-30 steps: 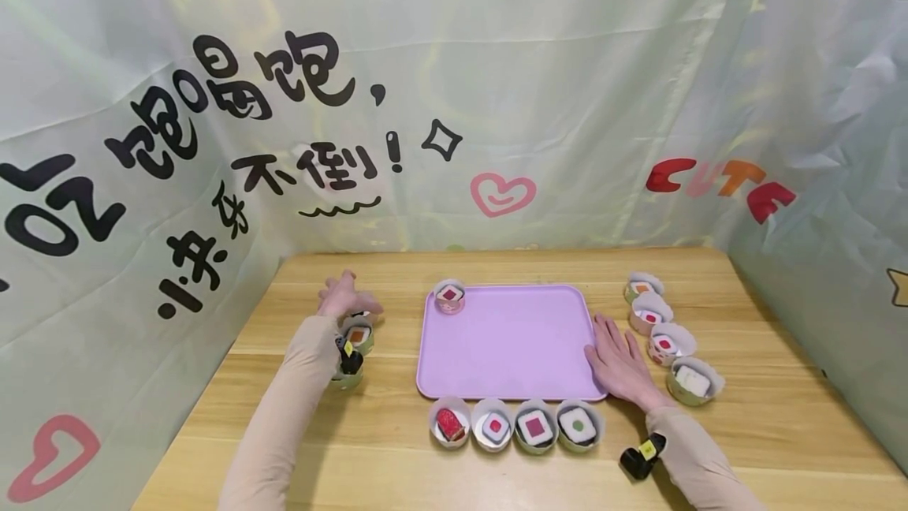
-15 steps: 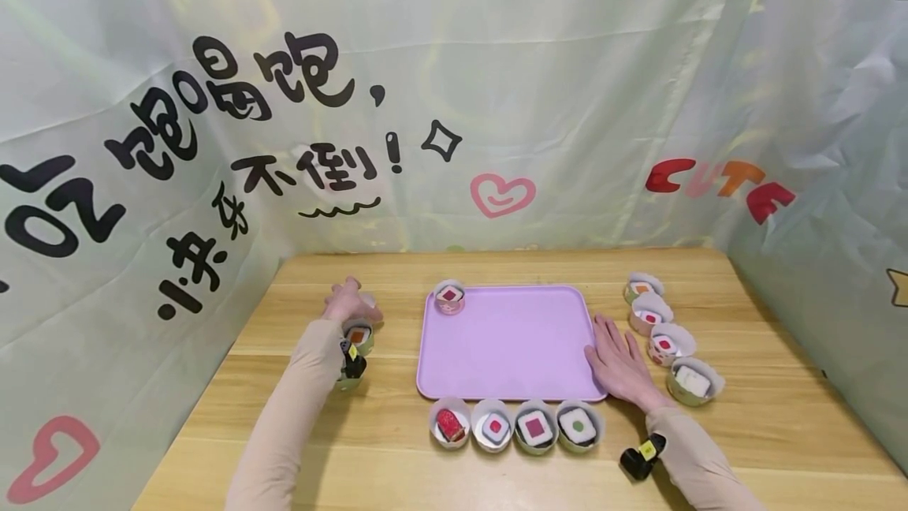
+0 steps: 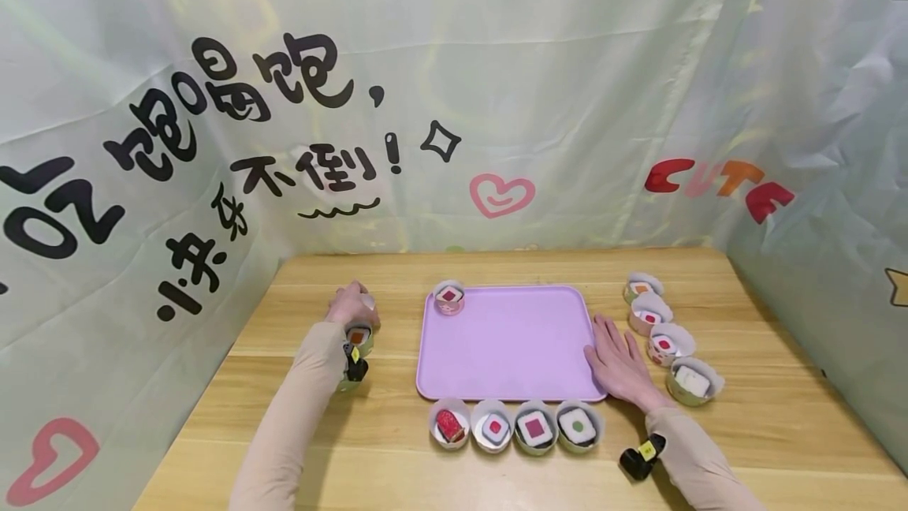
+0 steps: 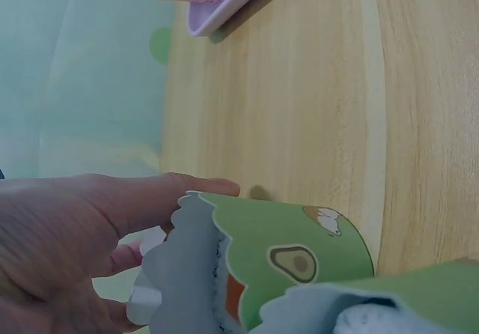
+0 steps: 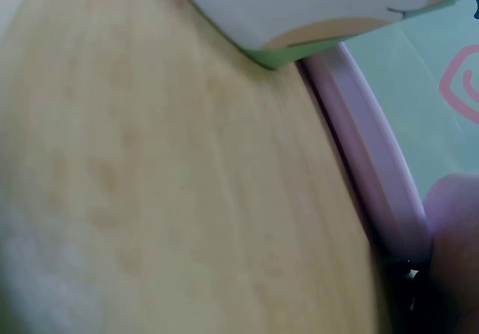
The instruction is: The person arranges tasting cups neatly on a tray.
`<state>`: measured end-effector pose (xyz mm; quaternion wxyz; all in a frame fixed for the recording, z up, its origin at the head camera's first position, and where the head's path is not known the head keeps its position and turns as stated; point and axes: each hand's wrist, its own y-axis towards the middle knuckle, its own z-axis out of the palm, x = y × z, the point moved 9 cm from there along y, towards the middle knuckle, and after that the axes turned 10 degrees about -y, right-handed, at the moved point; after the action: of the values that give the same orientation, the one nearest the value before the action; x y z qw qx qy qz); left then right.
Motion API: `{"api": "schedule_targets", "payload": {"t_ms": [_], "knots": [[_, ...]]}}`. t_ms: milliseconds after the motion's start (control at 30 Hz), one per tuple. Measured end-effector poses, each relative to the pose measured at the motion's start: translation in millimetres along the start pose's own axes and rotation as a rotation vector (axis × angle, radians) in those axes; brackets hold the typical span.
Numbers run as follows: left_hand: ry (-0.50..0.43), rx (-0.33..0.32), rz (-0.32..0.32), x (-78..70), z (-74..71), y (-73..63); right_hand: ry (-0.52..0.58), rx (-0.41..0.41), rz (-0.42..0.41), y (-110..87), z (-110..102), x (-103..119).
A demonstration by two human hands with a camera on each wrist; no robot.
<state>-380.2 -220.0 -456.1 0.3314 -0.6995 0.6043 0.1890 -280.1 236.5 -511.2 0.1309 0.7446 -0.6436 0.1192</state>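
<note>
a person's left hand [image 3: 350,304] curls round a mostly hidden cup [image 3: 368,301] on a table [image 3: 383,479], just beyond a green cup [image 4: 277,237]. the right hand [image 3: 620,357], straight-fingered, rests on the right edge of a purple tray [image 3: 507,349]; a pink cup [image 3: 450,309] sits in its far left corner, and four cups [image 3: 525,441] line its near side.
</note>
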Motion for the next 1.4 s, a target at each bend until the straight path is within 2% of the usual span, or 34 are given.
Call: {"api": "schedule_targets", "payload": {"t_ms": [267, 467, 733, 933, 1100, 1400], "knots": [[0.027, -0.011, 0.049, -1.8, -2.9, 3.7, 0.005, -0.004, -0.003, -0.7, 0, 0], [-0.013, -0.006, 0.025, 1.4, -1.2, 4.8, 0.001, 0.000, 0.002, -0.7, 1, 0], [-0.026, -0.050, 0.029, -1.4, -4.2, 0.8, -0.008, 0.003, 0.001, -0.5, 1, 0], [-0.015, -0.124, 0.084, -4.1, -12.2, 4.3, -0.013, -0.024, -0.008, -0.7, -1, 1], [-0.029, -0.156, 0.115, -7.9, -16.7, 5.4, -0.020, -0.028, -0.008, -0.5, -1, 1], [-0.096, -0.261, 0.251, -24.5, -23.8, 1.4, -0.011, -0.010, -0.004, 0.7, 1, -1]]}}
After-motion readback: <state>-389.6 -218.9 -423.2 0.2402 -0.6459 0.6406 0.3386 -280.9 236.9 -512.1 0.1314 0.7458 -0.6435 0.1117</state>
